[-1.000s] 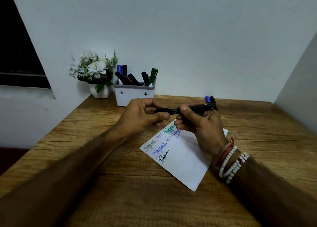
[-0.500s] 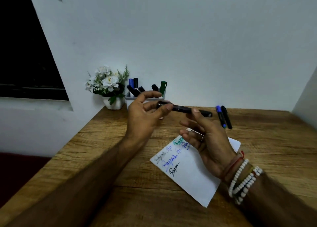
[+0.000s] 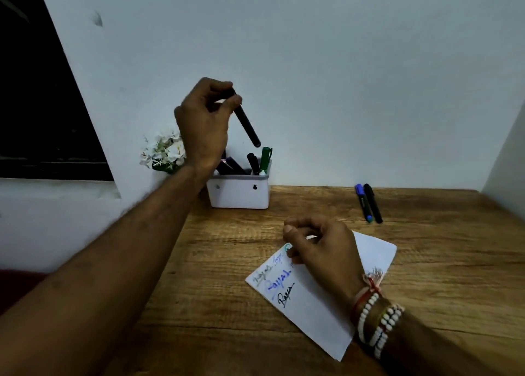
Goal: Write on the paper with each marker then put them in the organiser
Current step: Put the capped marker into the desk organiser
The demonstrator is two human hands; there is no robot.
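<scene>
Black marker [image 3: 247, 121] held above the white organiser [image 3: 238, 195], long axis tilted, lower end pointing down-right toward the markers inside, top pinched by left hand [image 3: 203, 125], right hand [image 3: 321, 250] loosely curled and holding nothing over the written paper [image 3: 318, 304], two markers [image 3: 369, 203] lying on the wooden table [image 3: 227, 262].

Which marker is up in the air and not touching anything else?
The black marker pinched in the left hand, tilted above the white organiser. The others stand inside it or lie on the wooden table.

Bare arms, beaded wrist bracelets [image 3: 377, 324]
</scene>
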